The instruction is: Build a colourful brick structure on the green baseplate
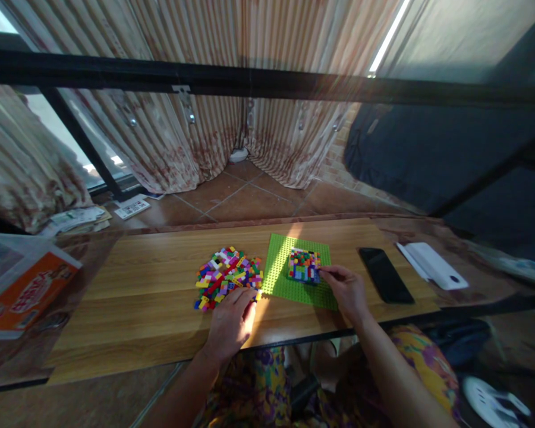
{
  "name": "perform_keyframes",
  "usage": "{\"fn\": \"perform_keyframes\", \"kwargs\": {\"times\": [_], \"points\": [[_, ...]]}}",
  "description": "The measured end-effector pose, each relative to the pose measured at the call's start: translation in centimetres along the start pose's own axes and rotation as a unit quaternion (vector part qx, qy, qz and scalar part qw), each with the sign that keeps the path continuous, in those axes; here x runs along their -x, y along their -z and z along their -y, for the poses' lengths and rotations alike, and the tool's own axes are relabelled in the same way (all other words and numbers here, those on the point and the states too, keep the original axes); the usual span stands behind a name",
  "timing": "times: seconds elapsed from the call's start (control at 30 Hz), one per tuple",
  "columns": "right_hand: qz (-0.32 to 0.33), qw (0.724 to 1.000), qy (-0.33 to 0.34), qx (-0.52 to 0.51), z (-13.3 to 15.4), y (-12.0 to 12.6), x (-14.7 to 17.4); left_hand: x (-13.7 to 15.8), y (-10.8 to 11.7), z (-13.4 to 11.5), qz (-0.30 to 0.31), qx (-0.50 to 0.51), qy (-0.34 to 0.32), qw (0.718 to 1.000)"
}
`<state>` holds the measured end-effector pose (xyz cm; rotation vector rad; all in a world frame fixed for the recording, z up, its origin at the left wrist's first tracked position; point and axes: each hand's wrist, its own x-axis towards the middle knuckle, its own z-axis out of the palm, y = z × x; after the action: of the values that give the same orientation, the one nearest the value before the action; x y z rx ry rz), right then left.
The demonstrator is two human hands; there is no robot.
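A loose pile of small multicoloured toy bricks (pixel 225 270) lies on the wooden table. My left hand (pixel 234 321) rests at the pile's near edge with fingers curled together. A bright small piece shows by its fingertips, but whether they grip it is unclear. Right of the pile is a green studded baseplate (pixel 276 276), carrying a low block built of mixed-colour bricks (pixel 304 266). My right hand (pixel 348 291) is closed in a pinch against the right side of that block. Its fingertips hide what they hold, which is too small to name.
A black phone (pixel 386 275) lies right of the baseplate on the wooden table (pixel 151 285). Beyond the table's right end is a white flat object (pixel 432 266). A clear plastic box with an orange label (pixel 27 291) stands at the left. A dark bar (pixel 249 80) crosses before the curtains.
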<state>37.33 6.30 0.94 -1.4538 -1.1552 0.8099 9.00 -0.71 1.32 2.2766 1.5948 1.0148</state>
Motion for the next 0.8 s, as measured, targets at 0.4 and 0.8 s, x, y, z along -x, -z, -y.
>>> {"fn": "perform_keyframes", "kwargs": {"times": [0.4,0.8], "points": [[-0.007,0.998,-0.04,-0.051,0.4,-0.4,-0.1,-0.1,0.3,-0.3,0.002,0.005,0.0,1.0],[-0.078,0.996,0.027,0.023,0.1,1.2,0.5,-0.1,0.4,0.2,-0.018,0.005,-0.024,1.0]]}}
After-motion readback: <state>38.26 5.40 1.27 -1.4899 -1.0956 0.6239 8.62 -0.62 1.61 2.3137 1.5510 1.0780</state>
